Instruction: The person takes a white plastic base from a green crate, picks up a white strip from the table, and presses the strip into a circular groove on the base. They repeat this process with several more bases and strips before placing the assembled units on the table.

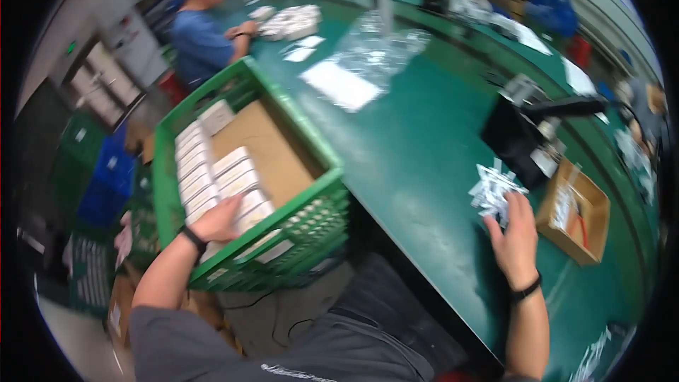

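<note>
My left hand (218, 221) reaches over the near rim of a green plastic crate (327, 170). Its fingers close on a small white box (254, 213) at the near end of a row, though the fingertips are partly hidden. More white boxes (194, 170) stand in rows along the crate's left side. Over the green table (417, 163), my right hand (518, 237) is at the near edge of a loose pile of white paper strips (493, 187). Thumb and fingers there are apart, with nothing visible between them.
Beyond the strips stands a black device (513, 138), beside an open cardboard box (594, 223) with a red-handled tool. Clear plastic bags (382, 46) and a white sheet (343, 86) lie farther off. A co-worker in blue (201, 42) works at the far left near piled white items (290, 22).
</note>
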Tool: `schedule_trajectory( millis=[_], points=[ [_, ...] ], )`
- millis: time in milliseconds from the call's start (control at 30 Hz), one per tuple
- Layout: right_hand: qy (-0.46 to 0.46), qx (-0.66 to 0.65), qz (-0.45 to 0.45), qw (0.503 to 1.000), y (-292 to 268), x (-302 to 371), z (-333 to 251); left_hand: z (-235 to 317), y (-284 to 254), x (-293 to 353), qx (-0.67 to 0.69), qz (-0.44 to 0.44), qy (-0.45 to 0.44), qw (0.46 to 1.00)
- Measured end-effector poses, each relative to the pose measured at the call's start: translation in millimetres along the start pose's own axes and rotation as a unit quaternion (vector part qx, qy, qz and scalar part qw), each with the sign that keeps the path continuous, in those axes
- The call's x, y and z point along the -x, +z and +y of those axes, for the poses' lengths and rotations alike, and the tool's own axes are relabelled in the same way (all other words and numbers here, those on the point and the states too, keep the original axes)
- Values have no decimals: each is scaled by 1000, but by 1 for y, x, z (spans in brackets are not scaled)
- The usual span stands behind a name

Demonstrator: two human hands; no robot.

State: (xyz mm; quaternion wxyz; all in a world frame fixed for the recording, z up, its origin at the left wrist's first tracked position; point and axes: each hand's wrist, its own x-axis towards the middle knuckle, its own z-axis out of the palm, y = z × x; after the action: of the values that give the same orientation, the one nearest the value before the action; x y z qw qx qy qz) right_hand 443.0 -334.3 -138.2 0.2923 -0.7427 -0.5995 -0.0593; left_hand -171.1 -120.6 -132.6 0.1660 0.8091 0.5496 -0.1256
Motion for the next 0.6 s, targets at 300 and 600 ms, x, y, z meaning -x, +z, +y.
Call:
schedule_trajectory(
  millis=[300, 600],
  points=[
    [-50, -75, -90, 992, -10, 1, -79, -42, -42, -38, -1, 141, -38, 989],
    [-48, -68, -125, 989, -5, 25, -94, -77, -52, -97, -78, -3, -6, 997]
  ],
)
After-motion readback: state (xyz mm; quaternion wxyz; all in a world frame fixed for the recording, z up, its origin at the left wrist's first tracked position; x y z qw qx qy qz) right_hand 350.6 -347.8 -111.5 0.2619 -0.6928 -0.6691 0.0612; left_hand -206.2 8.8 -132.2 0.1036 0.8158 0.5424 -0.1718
